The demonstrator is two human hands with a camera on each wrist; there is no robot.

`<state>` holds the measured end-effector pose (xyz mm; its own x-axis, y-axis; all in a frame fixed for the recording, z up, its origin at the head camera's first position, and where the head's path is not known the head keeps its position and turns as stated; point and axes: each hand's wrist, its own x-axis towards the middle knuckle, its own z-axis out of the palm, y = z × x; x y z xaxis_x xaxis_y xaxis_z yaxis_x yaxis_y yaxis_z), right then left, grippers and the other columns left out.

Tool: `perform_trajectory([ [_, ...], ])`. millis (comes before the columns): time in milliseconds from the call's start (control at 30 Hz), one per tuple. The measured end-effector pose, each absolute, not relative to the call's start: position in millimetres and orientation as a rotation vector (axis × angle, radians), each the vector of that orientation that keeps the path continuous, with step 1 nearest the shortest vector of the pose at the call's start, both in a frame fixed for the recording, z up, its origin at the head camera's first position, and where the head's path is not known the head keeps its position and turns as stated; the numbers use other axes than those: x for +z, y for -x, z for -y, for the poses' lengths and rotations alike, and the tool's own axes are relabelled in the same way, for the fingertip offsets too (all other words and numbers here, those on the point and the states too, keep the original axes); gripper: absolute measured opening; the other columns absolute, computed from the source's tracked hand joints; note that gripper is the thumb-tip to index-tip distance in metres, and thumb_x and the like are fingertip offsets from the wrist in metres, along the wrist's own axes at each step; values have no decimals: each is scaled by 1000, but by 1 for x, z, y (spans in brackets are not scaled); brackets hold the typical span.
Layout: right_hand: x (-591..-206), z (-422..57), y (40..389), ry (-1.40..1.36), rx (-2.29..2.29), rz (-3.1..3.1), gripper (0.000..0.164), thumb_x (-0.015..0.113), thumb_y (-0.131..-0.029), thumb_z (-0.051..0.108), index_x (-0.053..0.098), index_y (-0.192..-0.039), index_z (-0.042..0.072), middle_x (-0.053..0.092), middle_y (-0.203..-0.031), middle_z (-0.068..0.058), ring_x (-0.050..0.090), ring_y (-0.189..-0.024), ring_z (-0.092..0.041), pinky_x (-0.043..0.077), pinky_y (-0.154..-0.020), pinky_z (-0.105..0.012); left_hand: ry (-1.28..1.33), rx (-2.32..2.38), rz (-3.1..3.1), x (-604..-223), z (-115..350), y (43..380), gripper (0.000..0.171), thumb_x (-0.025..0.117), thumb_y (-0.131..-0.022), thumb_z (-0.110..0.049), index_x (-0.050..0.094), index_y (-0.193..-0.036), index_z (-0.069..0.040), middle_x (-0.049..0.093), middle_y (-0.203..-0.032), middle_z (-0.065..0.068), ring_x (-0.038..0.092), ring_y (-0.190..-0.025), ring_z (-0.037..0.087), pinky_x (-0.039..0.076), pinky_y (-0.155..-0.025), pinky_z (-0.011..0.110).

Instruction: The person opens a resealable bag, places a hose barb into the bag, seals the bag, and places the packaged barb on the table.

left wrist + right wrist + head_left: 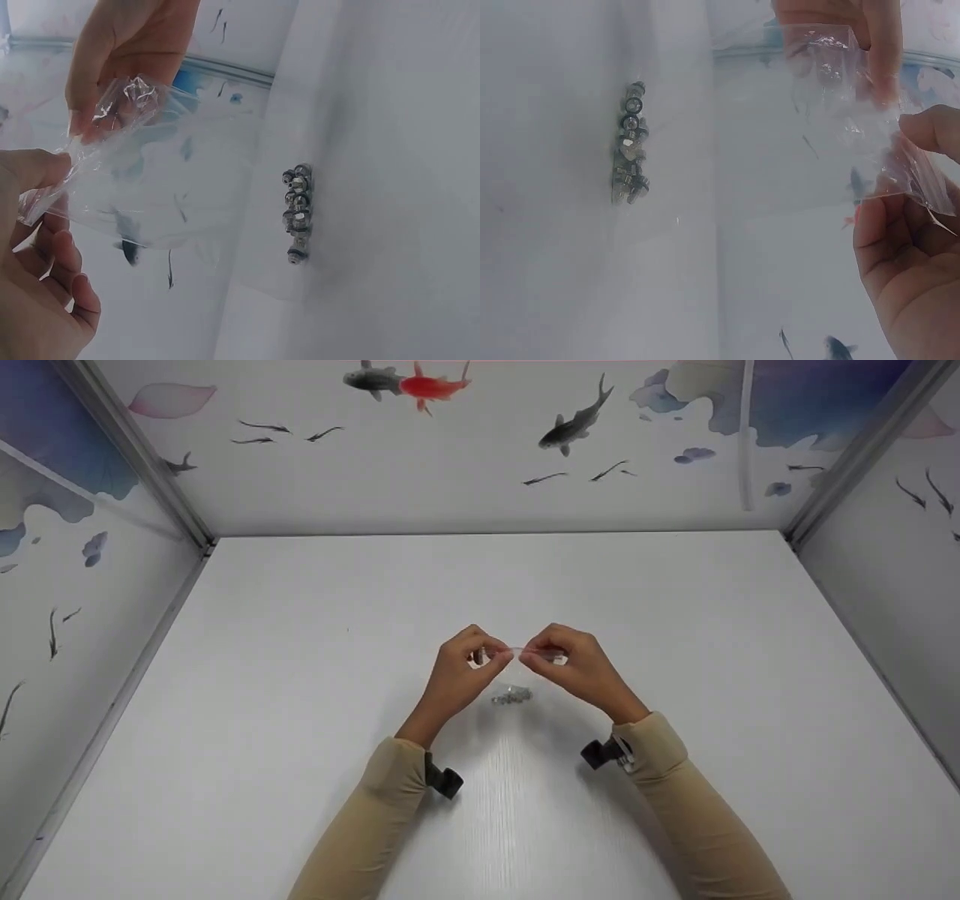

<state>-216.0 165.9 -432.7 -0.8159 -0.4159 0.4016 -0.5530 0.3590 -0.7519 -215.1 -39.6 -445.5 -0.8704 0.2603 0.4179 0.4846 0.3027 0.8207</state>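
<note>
A clear plastic bag [161,176] hangs between both hands, its top edge crumpled at the fingertips. Thumb and fingers of my left hand [459,669] pinch one side of that edge. Close beside it, my right hand [576,666] pinches the other side in the same way. Several small metal fittings with dark rings [298,214] lie in a row along the bag's bottom; the right wrist view shows these fittings [632,142] too. Whether the bag's bottom touches the table cannot be told. The bag's mouth is partly hidden by the fingers.
A white tabletop [300,607] spreads around the hands. White panels with painted fish stand at the back [465,472], left [97,607] and right [885,570], joined by metal corner posts. Each sleeve cuff carries a small black camera.
</note>
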Motion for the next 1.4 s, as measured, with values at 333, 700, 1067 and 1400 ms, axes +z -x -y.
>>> perform_trajectory([
  [333,-433,-161,215,-888,1426,2457,16,65,-92,22,69,-90,7,65,-89,-3,63,-82,-12,54,-79,-30,702,-1591,2346,-448,36,216,14,68,-90,-20,71,-88,-6,57,-82,6,54,-78,33,44,-69,37],
  [700,-435,-159,215,-875,1397,2456,13,65,-92,19,67,-89,7,65,-88,-4,61,-79,-11,53,-75,-27,727,-1505,2383,-447,37,216,15,68,-91,-21,71,-88,-6,58,-83,5,55,-78,28,44,-69,31],
  [1067,-430,-179,219,-898,1302,2500,15,64,-93,19,73,-96,8,68,-89,-2,56,-75,-9,47,-70,-21,769,-1518,2437,-438,52,215,16,61,-95,-13,74,-100,-5,58,-86,7,49,-77,16,44,-72,34],
  [1400,-409,-191,204,-1097,1154,2500,21,63,-89,-5,73,-105,4,68,-89,-7,61,-78,-15,51,-71,-23,806,-1509,2614,-414,67,199,20,57,-96,-7,73,-108,-5,50,-80,4,43,-75,13,37,-72,26],
])
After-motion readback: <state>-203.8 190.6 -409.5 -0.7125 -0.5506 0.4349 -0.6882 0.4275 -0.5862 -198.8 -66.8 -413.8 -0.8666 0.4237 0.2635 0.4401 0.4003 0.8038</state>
